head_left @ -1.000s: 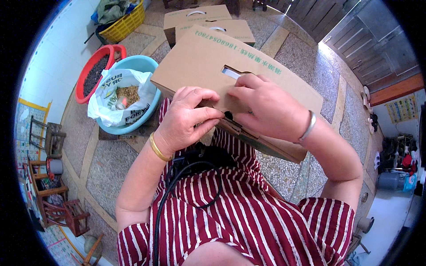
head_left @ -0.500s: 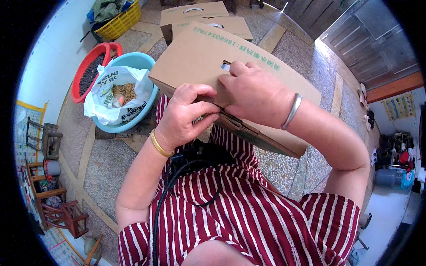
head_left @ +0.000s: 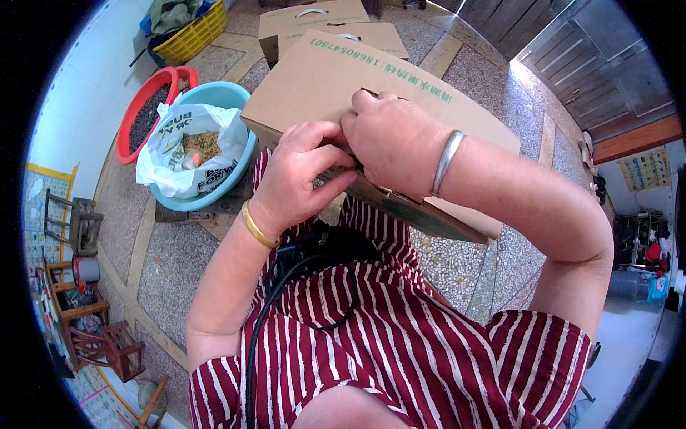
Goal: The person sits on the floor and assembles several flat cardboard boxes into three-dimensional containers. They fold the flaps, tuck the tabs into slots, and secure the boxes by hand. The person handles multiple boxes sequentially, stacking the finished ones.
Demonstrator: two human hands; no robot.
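Note:
A large brown cardboard box (head_left: 307, 89) with green print tilts in front of me, its broad face upward. My left hand (head_left: 304, 168) is closed at its near edge, thumb and fingers pinching the cardboard there. My right hand (head_left: 400, 143) lies over the same face with bent fingers, pressing at the near edge right beside the left fingertips. It covers most of the dark handle slot. Both sets of fingertips meet at the torn-looking slit along that edge, and exactly what they pinch is partly hidden.
Two more handled cardboard boxes (head_left: 314, 16) stand behind. To the left, a light blue basin (head_left: 236, 161) holds a white plastic bag (head_left: 168, 171) with yellowish grains, beside red basins (head_left: 131, 129) and a yellow basket (head_left: 189, 44). Small wooden chairs (head_left: 123, 350) are at far left.
My right hand has shifted left against the left fingers and now covers more of the handle slot. Its elbow has swung outward. The box's near right corner has risen slightly.

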